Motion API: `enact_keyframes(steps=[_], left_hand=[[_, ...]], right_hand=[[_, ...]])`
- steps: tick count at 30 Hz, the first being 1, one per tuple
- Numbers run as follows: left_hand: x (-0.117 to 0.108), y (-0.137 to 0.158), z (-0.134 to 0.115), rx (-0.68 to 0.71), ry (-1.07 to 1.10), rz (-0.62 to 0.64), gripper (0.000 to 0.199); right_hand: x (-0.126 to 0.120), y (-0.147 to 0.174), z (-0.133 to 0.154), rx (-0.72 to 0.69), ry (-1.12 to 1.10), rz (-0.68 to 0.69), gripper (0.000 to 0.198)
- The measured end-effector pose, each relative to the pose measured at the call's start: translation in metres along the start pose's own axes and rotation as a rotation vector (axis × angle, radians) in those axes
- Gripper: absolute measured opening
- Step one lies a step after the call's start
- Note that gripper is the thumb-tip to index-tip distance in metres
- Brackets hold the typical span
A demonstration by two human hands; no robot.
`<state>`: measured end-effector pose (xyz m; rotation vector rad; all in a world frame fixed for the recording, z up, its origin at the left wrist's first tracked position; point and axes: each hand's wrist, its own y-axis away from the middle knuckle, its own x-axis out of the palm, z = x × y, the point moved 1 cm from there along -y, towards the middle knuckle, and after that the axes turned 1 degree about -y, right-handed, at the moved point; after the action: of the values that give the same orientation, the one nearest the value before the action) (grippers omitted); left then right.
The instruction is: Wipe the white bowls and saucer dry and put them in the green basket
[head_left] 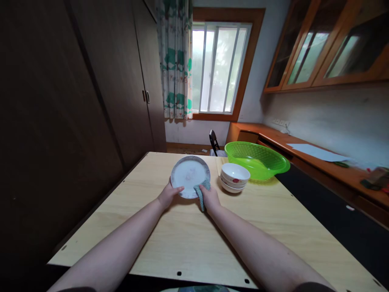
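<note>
Nearest, the counter (170, 239) is pale, smooth wood with a faint grain and small dark holes along its front edge. Above it, in the middle, is a round, shallow plate (190, 172), white and glossy, with a patterned greyish rim and a faint design at its centre; it is tilted, its face towards the person, and whether its lower edge touches the wood I cannot tell. A blue-grey cloth (200, 199) with a knobbly weave laps over the plate's lower right edge, its loose end hanging down. The left hand (167, 195) is closed on the plate's lower left rim, thumb across the face and fingers mostly hidden behind. The right hand (210, 197) is curled around the cloth, pressing it to the rim, the thumb in front. Just right of the plate stands a nested stack of white bowls (234, 182), round and shiny, at least three, the top one marked with a red motif. Thin pale sticks (218, 167) lie near the stack. Behind the bowls, a broad basket (240, 151) of translucent green plastic with patterned walls sits at the counter's far right. Farther off are a dark-framed chair (214, 140), a printed fabric curtain (176, 61) and a wood-framed sliding window (220, 69).
</note>
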<state>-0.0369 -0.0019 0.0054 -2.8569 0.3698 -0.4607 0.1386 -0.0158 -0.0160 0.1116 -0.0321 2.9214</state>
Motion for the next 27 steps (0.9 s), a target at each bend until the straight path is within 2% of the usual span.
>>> enact_keyframes(steps=[4, 7, 10, 13, 16, 23, 27], left_hand=[[0.009, 0.007, 0.01, -0.244, -0.006, 0.169, 0.06], [0.013, 0.01, 0.019, -0.379, 0.003, 0.117, 0.052], [0.013, 0.01, 0.024, -0.477, 0.128, 0.037, 0.041], [0.013, 0.008, 0.023, -0.478, 0.175, -0.076, 0.036], [0.015, 0.008, 0.019, -0.448, 0.17, -0.165, 0.04], [0.013, 0.004, 0.018, -0.425, 0.126, -0.137, 0.046], [0.003, 0.0, 0.017, -0.385, 0.023, -0.183, 0.053]], right_hand=[[0.003, 0.0, -0.004, 0.045, -0.022, 0.005, 0.039], [0.005, 0.0, -0.006, 0.018, -0.017, 0.019, 0.038], [0.006, -0.002, -0.005, -0.016, 0.022, 0.024, 0.037], [0.005, -0.006, -0.003, -0.022, 0.061, 0.056, 0.036], [0.003, -0.011, -0.002, -0.025, 0.121, 0.06, 0.032], [-0.003, -0.014, 0.0, -0.056, 0.203, 0.05, 0.023], [-0.01, -0.017, 0.005, -0.082, 0.312, -0.086, 0.022]])
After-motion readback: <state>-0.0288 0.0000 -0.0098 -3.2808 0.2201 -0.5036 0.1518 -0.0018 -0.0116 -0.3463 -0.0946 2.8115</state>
